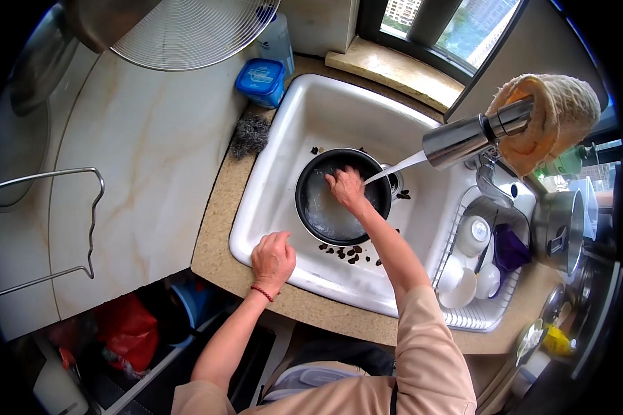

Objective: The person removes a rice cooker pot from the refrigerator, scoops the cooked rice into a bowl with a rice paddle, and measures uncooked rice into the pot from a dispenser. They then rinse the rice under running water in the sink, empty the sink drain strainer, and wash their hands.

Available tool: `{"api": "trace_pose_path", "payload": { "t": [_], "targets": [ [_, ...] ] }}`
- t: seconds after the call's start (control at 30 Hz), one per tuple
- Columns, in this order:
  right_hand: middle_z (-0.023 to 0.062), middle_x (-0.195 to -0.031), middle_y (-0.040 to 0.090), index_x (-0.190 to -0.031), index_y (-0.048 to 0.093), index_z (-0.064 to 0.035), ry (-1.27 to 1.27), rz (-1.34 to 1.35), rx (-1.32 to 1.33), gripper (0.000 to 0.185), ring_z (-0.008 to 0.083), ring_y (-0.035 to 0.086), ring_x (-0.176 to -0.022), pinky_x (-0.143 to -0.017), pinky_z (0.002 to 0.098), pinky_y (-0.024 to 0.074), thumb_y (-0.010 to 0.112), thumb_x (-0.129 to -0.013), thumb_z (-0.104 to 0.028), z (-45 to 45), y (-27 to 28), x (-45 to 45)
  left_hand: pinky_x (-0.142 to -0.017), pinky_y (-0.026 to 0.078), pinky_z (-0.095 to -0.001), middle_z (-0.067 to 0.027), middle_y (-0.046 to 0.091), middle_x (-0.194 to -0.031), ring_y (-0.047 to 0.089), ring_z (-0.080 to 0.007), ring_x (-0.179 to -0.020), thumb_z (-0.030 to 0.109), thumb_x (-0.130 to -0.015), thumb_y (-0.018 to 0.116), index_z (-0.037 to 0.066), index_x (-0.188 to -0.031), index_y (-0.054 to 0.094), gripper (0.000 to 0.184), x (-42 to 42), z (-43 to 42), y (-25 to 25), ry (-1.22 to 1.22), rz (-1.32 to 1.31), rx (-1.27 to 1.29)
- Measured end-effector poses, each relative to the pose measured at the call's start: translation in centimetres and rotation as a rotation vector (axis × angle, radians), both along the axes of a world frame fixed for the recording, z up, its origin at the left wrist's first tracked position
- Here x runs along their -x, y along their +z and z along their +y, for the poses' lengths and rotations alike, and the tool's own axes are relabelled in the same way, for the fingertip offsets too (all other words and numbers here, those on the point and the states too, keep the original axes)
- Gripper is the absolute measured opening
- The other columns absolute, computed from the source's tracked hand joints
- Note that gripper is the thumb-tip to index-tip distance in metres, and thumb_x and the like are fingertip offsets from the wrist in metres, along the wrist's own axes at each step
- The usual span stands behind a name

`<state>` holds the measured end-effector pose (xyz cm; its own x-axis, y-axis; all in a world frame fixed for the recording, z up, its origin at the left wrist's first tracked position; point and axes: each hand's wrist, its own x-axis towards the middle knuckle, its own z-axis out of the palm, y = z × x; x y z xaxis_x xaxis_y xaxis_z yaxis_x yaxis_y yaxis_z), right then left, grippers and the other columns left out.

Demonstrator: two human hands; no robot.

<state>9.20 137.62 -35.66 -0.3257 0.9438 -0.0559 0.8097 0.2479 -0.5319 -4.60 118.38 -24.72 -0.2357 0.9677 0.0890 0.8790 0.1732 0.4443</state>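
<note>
Water pours from the chrome faucet (458,141) into a dark round pot (304,207) standing in the white sink (394,277). My right hand (346,188) reaches into the pot, fingers apart on its wet inner surface, with cloudy liquid around them. Nothing shows in its grasp. By the sink's front left rim is my left hand (273,259), with a red bead bracelet at the wrist. Its fingers are curled in, and I see no object in them. Small dark brown pieces (353,254) lie scattered on the sink floor around the pot.
A steel wool scrubber (250,136) and a blue tub (262,81) sit left of the sink. White bowls (474,236) stand in the dish rack (457,317) at right, near a steel pot (559,232). A cloth (567,114) hangs over the faucet.
</note>
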Motion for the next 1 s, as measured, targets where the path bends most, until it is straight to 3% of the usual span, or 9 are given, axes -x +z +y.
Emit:
{"api": "trace_pose_path", "payload": {
  "t": [0.13, 0.23, 0.33, 0.43, 0.6, 0.67, 0.77, 0.87, 1.0],
  "targets": [
    [0.0297, -0.11, 0.051, -0.108, 0.058, -0.0004, 0.126, -0.094, 0.082, 0.043, 0.0413, 0.054, -0.099, -0.082, 0.0491, 0.0464, 0.062, -0.077, -0.029, -2.0, -1.2, 0.2, -0.067, 0.048, -0.0403, -0.0107, 0.062, -0.082, 0.059, -0.029, -0.079, 0.005, -0.072, 0.055, 0.005, -0.089, 0.063, 0.019, -0.1, 0.1, 0.2, 0.01, -0.004, 0.02],
    [0.0265, -0.104, 0.054, -0.111, 0.056, -0.0019, 0.339, -0.266, 0.174, 0.036, 0.0389, 0.056, -0.097, -0.081, 0.0473, 0.0478, 0.057, -0.078, -0.016, -3.9, -3.0, 2.1, -0.067, 0.048, -0.0406, -0.0105, 0.062, -0.081, 0.059, -0.029, -0.079, 0.005, -0.072, 0.055, 0.005, -0.089, 0.063, 0.019, 0.0, 0.0, 0.0, 0.01, -0.002, 0.014],
    [0.0277, -0.087, 0.058, -0.099, 0.056, 0.0042, 0.458, -0.041, 0.172, 0.028, 0.0414, 0.059, -0.085, -0.074, 0.0457, 0.049, 0.052, -0.073, -0.008, -5.4, -8.2, 2.7, -0.067, 0.048, -0.0408, -0.0104, 0.062, -0.081, 0.059, -0.029, -0.079, 0.005, -0.072, 0.055, 0.005, -0.089, 0.063, 0.019, 0.0, 0.0, 0.0, -0.002, 0.008, 0.014],
    [0.0286, -0.074, 0.058, -0.084, 0.057, 0.0069, 0.398, 0.216, 0.115, 0.018, 0.0441, 0.059, -0.074, -0.07, 0.0463, 0.0487, 0.049, -0.072, -0.004, -7.0, -7.5, 1.8, -0.067, 0.048, -0.0408, -0.0103, 0.062, -0.08, 0.059, -0.029, -0.078, 0.005, -0.071, 0.055, 0.005, -0.089, 0.063, 0.02, -0.2, 0.1, 0.2, 0.002, 0.007, 0.001],
    [0.0278, -0.073, 0.06, -0.077, 0.063, 0.0052, 0.163, 0.187, 0.244, 0.038, 0.0469, 0.058, -0.069, -0.065, 0.049, 0.0484, 0.055, -0.083, -0.031, -5.1, 0.0, 2.2, -0.068, 0.047, -0.0407, -0.0105, 0.063, -0.081, 0.059, -0.0291, -0.079, 0.005, -0.071, 0.055, 0.005, -0.089, 0.063, 0.02, -0.2, 0.1, 0.3, 0.005, 0.005, 0.014],
    [0.0288, -0.083, 0.061, -0.076, 0.066, 0.0028, 0.0, 0.001, 0.348, 0.051, 0.045, 0.059, -0.083, -0.073, 0.051, 0.0471, 0.056, -0.082, -0.046, -2.4, 1.3, 1.8, -0.068, 0.047, -0.0406, -0.0104, 0.063, -0.082, 0.059, -0.029, -0.079, 0.005, -0.071, 0.055, 0.005, -0.089, 0.063, 0.02, -0.2, 0.1, 0.1, 0.007, 0.006, 0.018],
    [0.027, -0.102, 0.058, -0.092, 0.067, -0.0013, 0.126, -0.074, 0.064, 0.046, 0.0395, 0.055, -0.1, -0.083, 0.0518, 0.0448, 0.059, -0.08, -0.045, -0.1, 0.8, 0.4, -0.068, 0.047, -0.0403, -0.0103, 0.062, -0.082, 0.059, -0.0289, -0.08, 0.005, -0.072, 0.055, 0.005, -0.089, 0.063, 0.02, -0.1, 0.0, 0.2, 0.008, 0.007, 0.029],
    [0.0239, -0.114, 0.052, -0.108, 0.06, -0.0041, 0.176, -0.129, 0.152, 0.046, 0.0352, 0.048, -0.111, -0.091, 0.0538, 0.0402, 0.06, -0.079, -0.039, -1.0, 0.9, 0.1, -0.068, 0.047, -0.0401, -0.0101, 0.062, -0.082, 0.059, -0.0287, -0.08, 0.005, -0.072, 0.055, 0.005, -0.089, 0.063, 0.02, -0.1, 0.1, 0.2, 0.005, 0.007, 0.035],
    [0.0253, -0.111, 0.052, -0.115, 0.052, -0.0033, 0.479, -0.218, 0.063, 0.043, 0.0382, 0.049, -0.107, -0.088, 0.0527, 0.0425, 0.056, -0.078, -0.024, -4.5, -6.9, 0.7, -0.068, 0.047, -0.0402, -0.01, 0.062, -0.082, 0.059, -0.0287, -0.079, 0.005, -0.071, 0.055, 0.005, -0.089, 0.063, 0.019, -0.2, 0.1, 0.4, 0.002, 0.011, 0.021]
  ]
}}
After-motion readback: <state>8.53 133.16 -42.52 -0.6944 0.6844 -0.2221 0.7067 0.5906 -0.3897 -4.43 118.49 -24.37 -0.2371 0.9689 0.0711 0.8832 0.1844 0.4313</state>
